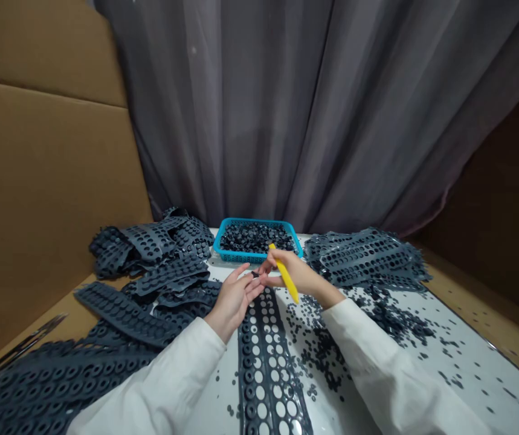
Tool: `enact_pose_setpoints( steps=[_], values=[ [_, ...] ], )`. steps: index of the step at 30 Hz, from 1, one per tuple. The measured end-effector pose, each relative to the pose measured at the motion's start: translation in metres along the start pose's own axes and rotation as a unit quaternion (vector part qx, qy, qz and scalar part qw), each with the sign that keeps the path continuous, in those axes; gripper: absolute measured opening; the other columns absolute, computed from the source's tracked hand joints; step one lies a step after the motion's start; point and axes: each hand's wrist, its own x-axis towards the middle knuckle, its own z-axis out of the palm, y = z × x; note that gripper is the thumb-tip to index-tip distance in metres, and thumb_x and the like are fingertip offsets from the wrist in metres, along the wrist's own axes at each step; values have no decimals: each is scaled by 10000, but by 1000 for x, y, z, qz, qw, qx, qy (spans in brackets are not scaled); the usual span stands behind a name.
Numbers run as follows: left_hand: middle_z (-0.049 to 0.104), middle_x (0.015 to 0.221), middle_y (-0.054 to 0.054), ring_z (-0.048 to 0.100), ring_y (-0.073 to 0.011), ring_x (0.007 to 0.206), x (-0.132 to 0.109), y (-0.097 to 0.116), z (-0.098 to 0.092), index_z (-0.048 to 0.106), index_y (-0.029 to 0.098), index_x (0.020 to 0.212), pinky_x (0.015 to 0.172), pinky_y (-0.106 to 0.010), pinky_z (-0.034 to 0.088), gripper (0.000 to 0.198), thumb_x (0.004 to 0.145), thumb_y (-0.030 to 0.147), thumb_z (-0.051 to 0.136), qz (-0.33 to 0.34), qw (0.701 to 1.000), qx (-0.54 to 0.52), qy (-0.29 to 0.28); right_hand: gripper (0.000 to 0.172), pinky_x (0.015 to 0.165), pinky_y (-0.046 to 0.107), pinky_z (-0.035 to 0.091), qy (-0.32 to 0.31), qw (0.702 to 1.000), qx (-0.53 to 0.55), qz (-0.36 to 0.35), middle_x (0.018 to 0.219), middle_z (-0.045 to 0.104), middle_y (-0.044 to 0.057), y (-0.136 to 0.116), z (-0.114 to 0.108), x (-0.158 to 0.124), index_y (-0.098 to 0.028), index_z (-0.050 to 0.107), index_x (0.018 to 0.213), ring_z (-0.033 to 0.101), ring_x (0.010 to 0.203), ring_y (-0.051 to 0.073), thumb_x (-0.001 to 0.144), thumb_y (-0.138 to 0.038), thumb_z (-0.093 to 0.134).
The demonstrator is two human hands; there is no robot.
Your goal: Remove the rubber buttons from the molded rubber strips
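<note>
My right hand [289, 270] holds a flat yellow stick-like tool [285, 275], slanting down across the hand. Its fingertips meet those of my left hand [232, 301], which is turned palm up with fingers stretched out and apart. A small black rubber piece [255, 274] shows between the two hands; which fingers bear it is hard to tell. Below them a long black rubber strip [264, 362] lies on the white table. Round holes run through its middle and right rows, while round raised pieces fill its left row.
Behind my hands stands a blue basket [259, 256] full of small black pieces. Black rubber strips pile up at left [118, 314] and back right [368, 257]. Loose black bits [327, 356] litter the table [449, 368]. Dark tweezers [21, 347] lie far left, beside a cardboard wall [51, 181].
</note>
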Motion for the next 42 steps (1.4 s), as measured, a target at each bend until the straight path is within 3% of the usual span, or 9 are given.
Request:
enact_pose_setpoints(
  steps=[4, 13, 17, 22, 25, 28, 32, 38, 42],
  values=[
    [648, 957, -92, 674, -164, 784, 4, -2, -6, 437, 173, 1155, 748, -316, 531, 350, 830, 78, 527, 1, 1000, 9, 20, 263, 604, 265, 462, -4, 995, -101, -7, 690, 647, -2, -10, 12, 2, -215, 353, 665, 606, 647, 166, 697, -199, 613],
    [652, 909, -82, 657, -157, 829, 15, 2, -16, 433, 174, 1158, 765, -308, 505, 330, 841, 106, 498, 34, 997, 64, 17, 231, 581, 226, 430, 27, 989, -139, -33, 697, 647, -22, -1, 25, 23, -208, 377, 666, 581, 613, 137, 658, -96, 579],
    [622, 1013, -110, 627, -180, 885, 23, 6, -24, 463, 176, 1116, 755, -331, 487, 277, 843, 168, 503, 71, 985, 157, 20, 253, 628, 241, 428, 110, 983, -148, -8, 679, 642, -26, 16, 21, 42, -213, 349, 665, 574, 611, 133, 654, -106, 578],
    [597, 885, -56, 544, -211, 937, 30, 11, -40, 621, 179, 754, 874, -323, 387, 207, 628, 15, 637, 183, 923, 338, 10, 282, 675, 282, 426, 211, 964, -155, 35, 714, 645, 20, 32, 12, 58, -210, 356, 637, 587, 695, 173, 659, -201, 637],
    [567, 752, -35, 531, -230, 887, 30, 10, -47, 626, 188, 627, 905, -342, 348, 233, 580, -39, 618, 224, 874, 431, -16, 195, 648, 276, 445, 238, 960, -138, 43, 733, 651, 38, 28, 19, 45, -203, 439, 714, 602, 677, 166, 816, -356, 504],
    [556, 682, -23, 541, -214, 773, 30, 6, -49, 640, 179, 614, 856, -339, 368, 215, 593, -32, 604, 240, 829, 504, -39, 385, 518, 254, 455, 274, 958, -19, 85, 678, 652, 37, 28, 40, 21, -189, 499, 926, 578, 507, 142, 918, -470, 236],
    [592, 656, -22, 551, -190, 714, 33, 4, -49, 666, 152, 667, 794, -311, 395, 213, 635, -25, 553, 250, 777, 576, -54, 481, 402, 230, 436, 311, 921, 147, 181, 527, 605, 25, 44, 69, -3, -165, 540, 797, 546, 395, 135, 834, -606, 351],
    [652, 702, -40, 581, -171, 690, 39, 3, -55, 684, 128, 786, 721, -269, 421, 210, 731, 27, 509, 265, 717, 641, -61, 346, 301, 172, 303, 315, 923, 129, 178, 386, 517, -61, 62, 85, -10, -214, 404, 654, 430, 272, 90, 811, -517, 458],
    [675, 742, -44, 601, -169, 725, 43, 1, -58, 683, 138, 773, 709, -252, 424, 188, 757, 63, 512, 271, 696, 662, -66, 306, 316, 160, 298, 311, 930, 99, 172, 369, 499, -72, 64, 86, -12, -215, 367, 609, 435, 278, 83, 825, -403, 476]
  ],
)
